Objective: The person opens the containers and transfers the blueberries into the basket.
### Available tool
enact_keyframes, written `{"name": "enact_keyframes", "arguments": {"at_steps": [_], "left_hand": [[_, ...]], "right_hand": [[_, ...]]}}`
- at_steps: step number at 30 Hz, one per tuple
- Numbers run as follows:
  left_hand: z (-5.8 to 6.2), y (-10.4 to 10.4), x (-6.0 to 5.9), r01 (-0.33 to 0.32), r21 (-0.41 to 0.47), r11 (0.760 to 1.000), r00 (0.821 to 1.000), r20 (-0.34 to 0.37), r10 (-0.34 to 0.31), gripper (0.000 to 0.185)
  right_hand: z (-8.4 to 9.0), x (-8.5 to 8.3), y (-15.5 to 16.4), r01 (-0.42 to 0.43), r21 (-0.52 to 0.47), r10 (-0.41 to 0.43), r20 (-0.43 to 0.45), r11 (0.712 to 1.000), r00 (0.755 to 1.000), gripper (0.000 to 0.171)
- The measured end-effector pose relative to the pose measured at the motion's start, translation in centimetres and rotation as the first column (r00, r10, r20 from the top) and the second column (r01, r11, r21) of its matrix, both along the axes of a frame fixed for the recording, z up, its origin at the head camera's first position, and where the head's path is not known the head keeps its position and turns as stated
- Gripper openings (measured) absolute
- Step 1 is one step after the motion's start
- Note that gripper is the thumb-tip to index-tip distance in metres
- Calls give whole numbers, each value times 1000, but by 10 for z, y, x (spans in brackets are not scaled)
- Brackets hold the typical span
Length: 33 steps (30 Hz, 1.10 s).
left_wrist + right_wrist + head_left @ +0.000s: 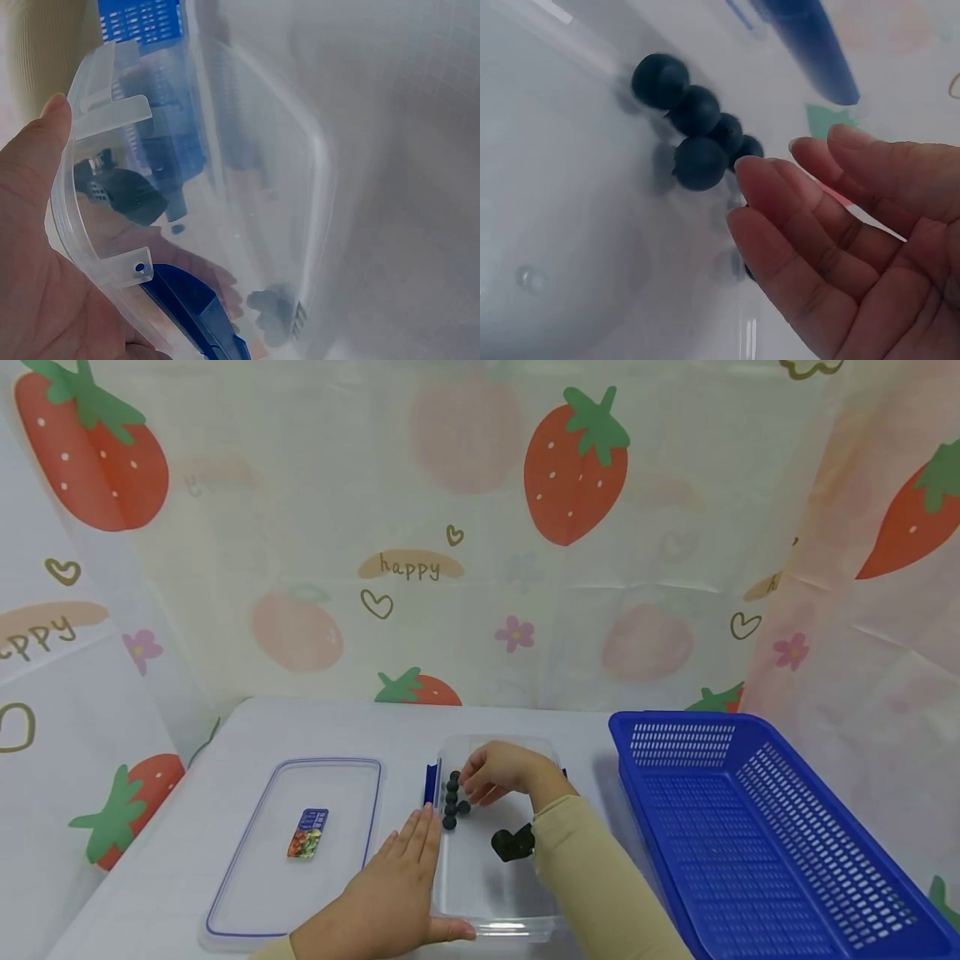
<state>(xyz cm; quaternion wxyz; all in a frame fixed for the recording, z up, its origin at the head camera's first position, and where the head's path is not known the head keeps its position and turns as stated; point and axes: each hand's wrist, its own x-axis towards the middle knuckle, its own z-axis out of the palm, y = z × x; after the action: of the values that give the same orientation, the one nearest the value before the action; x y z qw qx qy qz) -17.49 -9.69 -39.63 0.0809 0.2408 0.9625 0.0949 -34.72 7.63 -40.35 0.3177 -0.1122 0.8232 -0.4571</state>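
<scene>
A clear plastic box (495,893) with blue side latches stands on the table. Several dark round berries that look like blueberries (697,161) sit in a short row along its left wall, one beside the row. Inside the box my right hand (504,774) hovers over them, fingers loosely bent, fingertips (754,176) right at the berries and nothing visible between them. My left hand (397,881) rests against the box's left side near the front corner, fingers straight and thumb spread along the near rim.
A clear lid (247,893) with a blue seal and a colourful label (307,833) lies on the left. To the right stands a large blue plastic basket (652,843). A black device (513,843) shows at the right sleeve. A strawberry-print curtain (480,635) hangs behind.
</scene>
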Motion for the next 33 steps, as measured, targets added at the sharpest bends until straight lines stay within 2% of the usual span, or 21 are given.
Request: {"name": "enact_keyframes", "arguments": {"at_steps": [11, 18, 24, 33], "left_hand": [[-1, 0, -1, 9, 2, 1000, 1000, -21, -9, 123], [-2, 0, -1, 8, 5, 1000, 1000, -10, -8, 123], [-3, -1, 0, 17, 3, 1000, 999, -28, -16, 122], [-2, -1, 1, 13, 15, 1000, 1000, -28, -13, 122]], "right_hand": [[-8, 2, -2, 7, 98, -9, 21, 995, 1000, 12], [-14, 1, -4, -11, 125, 8, 29, 992, 1000, 14], [-18, 4, -7, -27, 150, 20, 44, 988, 999, 14], [-18, 5, -7, -32, 163, 25, 50, 986, 998, 13]]}}
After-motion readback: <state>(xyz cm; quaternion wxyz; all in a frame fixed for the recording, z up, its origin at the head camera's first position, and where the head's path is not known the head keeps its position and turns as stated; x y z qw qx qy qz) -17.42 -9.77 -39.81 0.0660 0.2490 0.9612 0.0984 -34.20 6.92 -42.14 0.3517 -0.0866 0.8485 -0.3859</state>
